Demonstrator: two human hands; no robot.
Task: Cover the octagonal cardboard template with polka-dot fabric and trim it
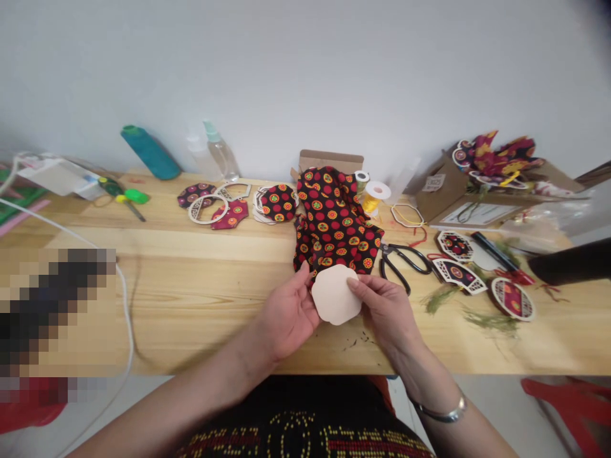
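Observation:
A pale scallop-edged disc [337, 296] is held above the table's front part. My right hand [389, 313] pinches its right edge between thumb and fingers. At the disc's left edge is my left hand [292, 313], palm up, its fingers partly behind the disc and its thumb raised apart from it. Black fabric with red and yellow flower prints [334, 219] lies crumpled just beyond the disc. Black-handled scissors [405, 261] rest to the right of the fabric, their blades hidden by it.
Round fabric-covered pieces [278, 203] and wooden frames [209, 208] lie left of the fabric. Behind stand a yellow thread spool [377, 192], a spray bottle [221, 152] and a teal thread cone [150, 152]. Finished ornaments [512, 299] and a cardboard box [442, 191] are at right.

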